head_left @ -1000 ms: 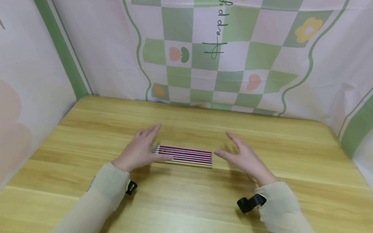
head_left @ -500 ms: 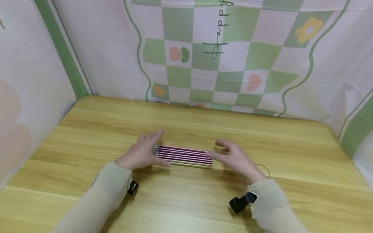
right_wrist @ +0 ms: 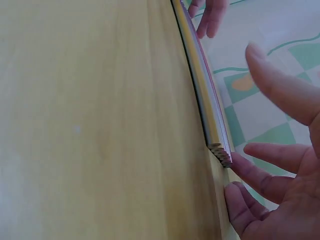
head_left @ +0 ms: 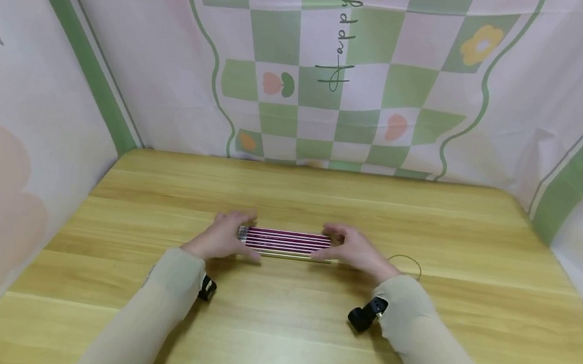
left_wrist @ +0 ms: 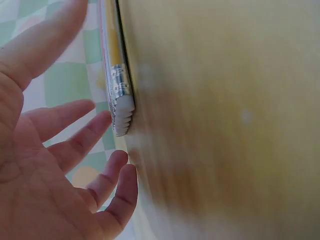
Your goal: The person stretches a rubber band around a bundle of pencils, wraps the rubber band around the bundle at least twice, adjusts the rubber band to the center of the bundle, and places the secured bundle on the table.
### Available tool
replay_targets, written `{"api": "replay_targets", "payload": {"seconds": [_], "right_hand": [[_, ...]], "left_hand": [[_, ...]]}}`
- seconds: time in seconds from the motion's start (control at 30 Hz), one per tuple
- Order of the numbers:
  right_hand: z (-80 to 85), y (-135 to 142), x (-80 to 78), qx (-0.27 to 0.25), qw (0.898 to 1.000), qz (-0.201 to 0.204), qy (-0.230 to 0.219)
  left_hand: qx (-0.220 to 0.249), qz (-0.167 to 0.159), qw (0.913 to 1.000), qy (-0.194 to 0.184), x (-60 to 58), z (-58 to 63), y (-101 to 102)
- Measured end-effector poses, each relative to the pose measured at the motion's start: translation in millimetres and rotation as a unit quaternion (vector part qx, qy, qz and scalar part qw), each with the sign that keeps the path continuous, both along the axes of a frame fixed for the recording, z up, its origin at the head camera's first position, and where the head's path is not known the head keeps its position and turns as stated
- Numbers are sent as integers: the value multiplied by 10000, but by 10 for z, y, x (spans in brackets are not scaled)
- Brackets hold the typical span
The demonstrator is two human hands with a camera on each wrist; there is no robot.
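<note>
Several pencils [head_left: 287,242], striped purple and white with a gold one nearest me, lie side by side in a flat row on the table. Their white erasers and silver ferrules [left_wrist: 123,95] point left; the flat unsharpened ends [right_wrist: 220,154] point right. My left hand [head_left: 218,238] is spread around the eraser ends, thumb on the near side and fingers on the far side. Around the opposite ends curves my right hand [head_left: 353,252], its thumb overlapping the near pencils in the head view. In both wrist views the thumbs stand away from the row and the fingers are loosely bent.
A thin loop like a rubber band [head_left: 420,267] lies on the wooden table [head_left: 266,343], just right of my right wrist. Printed cloth with green checks [head_left: 364,85] hangs behind the table's far edge, and more cloth hangs at both sides.
My right hand has moved left, from beyond the pencils' right ends to around them. My left hand has shifted only slightly, its fingers lower. The thin loop has come into sight; the pencils stay put.
</note>
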State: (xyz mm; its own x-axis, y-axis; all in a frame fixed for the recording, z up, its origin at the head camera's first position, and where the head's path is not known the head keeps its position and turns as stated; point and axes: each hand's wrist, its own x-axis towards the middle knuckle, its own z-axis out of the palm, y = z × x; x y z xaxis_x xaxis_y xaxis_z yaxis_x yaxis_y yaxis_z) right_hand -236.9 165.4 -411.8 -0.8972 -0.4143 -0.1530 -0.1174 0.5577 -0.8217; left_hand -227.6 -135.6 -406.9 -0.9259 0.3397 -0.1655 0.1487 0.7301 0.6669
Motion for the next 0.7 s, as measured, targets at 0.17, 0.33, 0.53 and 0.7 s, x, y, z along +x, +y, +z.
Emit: {"api": "replay_targets", "payload": {"seconds": [0.17,0.33,0.53,0.7], "right_hand": [[-30,-51,-10,207,9995,91,227],[-46,-85,-10,568,9978,19,345],[-58,-121,-20,826,9950,-77,551],[-68,-143,-24,856,9941,-158,640]], "left_hand": [[-100,80,9999,-60,-21,-26,-6],[-122,104,9998,-124,-33,-37,-6],[-124,114,9998,-135,-25,-21,8],[-121,55,9998,-160,-28,-15,0]]}}
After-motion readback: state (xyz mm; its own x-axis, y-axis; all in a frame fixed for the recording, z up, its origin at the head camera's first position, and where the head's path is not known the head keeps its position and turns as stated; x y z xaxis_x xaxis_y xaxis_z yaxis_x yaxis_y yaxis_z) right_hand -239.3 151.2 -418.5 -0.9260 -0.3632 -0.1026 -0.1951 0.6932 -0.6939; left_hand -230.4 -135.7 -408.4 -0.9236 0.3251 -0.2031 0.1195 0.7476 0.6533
